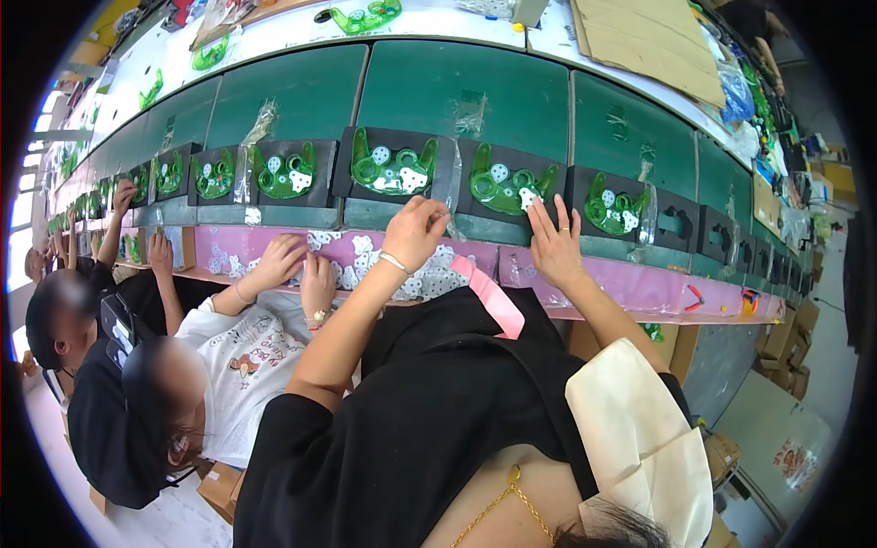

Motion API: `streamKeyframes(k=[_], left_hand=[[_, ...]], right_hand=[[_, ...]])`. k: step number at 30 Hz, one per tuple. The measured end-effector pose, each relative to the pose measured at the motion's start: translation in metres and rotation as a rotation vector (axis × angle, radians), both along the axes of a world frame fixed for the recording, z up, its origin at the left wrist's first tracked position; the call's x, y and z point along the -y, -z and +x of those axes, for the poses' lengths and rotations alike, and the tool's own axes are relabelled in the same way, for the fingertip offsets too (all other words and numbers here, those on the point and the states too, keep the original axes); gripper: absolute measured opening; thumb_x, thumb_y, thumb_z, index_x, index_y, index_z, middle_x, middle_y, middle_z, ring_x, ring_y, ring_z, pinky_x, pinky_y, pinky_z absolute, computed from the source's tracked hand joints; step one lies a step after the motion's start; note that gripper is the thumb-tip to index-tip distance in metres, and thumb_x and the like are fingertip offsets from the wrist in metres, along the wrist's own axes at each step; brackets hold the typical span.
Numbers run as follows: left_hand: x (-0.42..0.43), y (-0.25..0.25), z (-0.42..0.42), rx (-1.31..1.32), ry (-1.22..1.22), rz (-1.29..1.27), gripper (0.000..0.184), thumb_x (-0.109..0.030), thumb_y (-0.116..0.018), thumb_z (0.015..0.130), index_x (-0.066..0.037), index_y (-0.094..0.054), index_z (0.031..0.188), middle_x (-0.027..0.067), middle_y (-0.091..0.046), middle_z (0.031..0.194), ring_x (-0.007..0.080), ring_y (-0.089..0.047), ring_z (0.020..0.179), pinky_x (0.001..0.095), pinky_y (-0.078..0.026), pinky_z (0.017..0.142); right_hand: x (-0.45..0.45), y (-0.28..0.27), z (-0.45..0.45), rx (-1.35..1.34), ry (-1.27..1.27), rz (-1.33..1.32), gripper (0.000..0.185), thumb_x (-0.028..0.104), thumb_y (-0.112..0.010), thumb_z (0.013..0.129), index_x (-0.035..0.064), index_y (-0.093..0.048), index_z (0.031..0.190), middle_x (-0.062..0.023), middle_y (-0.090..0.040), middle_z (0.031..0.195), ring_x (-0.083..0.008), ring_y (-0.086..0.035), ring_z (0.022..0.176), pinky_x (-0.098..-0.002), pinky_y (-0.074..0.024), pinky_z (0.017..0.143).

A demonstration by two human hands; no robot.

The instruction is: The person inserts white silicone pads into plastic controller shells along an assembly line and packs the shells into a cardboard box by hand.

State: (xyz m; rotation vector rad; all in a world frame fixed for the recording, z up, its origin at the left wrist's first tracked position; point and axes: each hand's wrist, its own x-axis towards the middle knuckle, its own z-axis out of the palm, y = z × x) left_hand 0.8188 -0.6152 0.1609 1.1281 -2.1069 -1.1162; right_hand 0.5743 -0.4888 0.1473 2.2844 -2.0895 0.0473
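Note:
My right hand reaches over a translucent green game controller shell. Its fingers are stretched out, with the tips touching a white rubber pad at the shell's right side. My left hand is held above the pink bench edge, its fingertips pinched together. Whatever they may hold is too small to make out. Just beyond it lies another green shell with a white pad in it. Many loose white pads are heaped on the pink surface below my left hand.
Black holders line the green conveyor, several carrying green shells. On the left, a co-worker's hands are close to the pads. A pink strip hangs at the bench edge, and cutters lie to the right.

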Motion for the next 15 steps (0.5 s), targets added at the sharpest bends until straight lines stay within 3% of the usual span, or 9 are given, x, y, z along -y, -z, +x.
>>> streamKeyframes(k=[3,7,15], left_hand=[[0.008,-0.006,-0.005,-0.023,0.034,-0.028,0.010,-0.012,-0.060,0.076,-0.009,-0.060,0.085,0.0063,-0.055,0.076,0.0207,-0.056,0.059,0.0330,-0.046,0.056],[0.010,-0.007,-0.003,0.001,0.063,-0.024,0.010,-0.013,-0.061,0.076,-0.008,-0.059,0.084,0.0062,-0.055,0.076,0.0205,-0.057,0.060,0.0326,-0.046,0.057],[0.005,0.003,0.016,0.006,0.073,0.011,0.011,-0.009,-0.062,0.076,-0.005,-0.060,0.086,0.0064,-0.054,0.073,0.0172,-0.053,0.060,0.0285,-0.045,0.056]], right_hand=[[-0.003,0.001,0.003,0.119,0.072,-0.066,0.057,0.013,-0.053,0.074,0.0046,-0.036,0.129,-0.0073,-0.030,0.138,-0.0353,-0.021,0.129,-0.0563,-0.0174,0.100],[-0.001,0.002,0.000,-0.023,0.030,-0.027,0.052,0.011,-0.053,0.074,0.0040,-0.042,0.125,-0.0060,-0.032,0.138,-0.0345,-0.021,0.129,-0.0557,-0.0169,0.101],[0.008,0.004,0.001,0.060,0.040,-0.090,0.051,0.004,-0.054,0.067,0.0030,-0.047,0.118,-0.0080,-0.042,0.127,-0.0317,-0.030,0.123,-0.0500,-0.0242,0.099]])
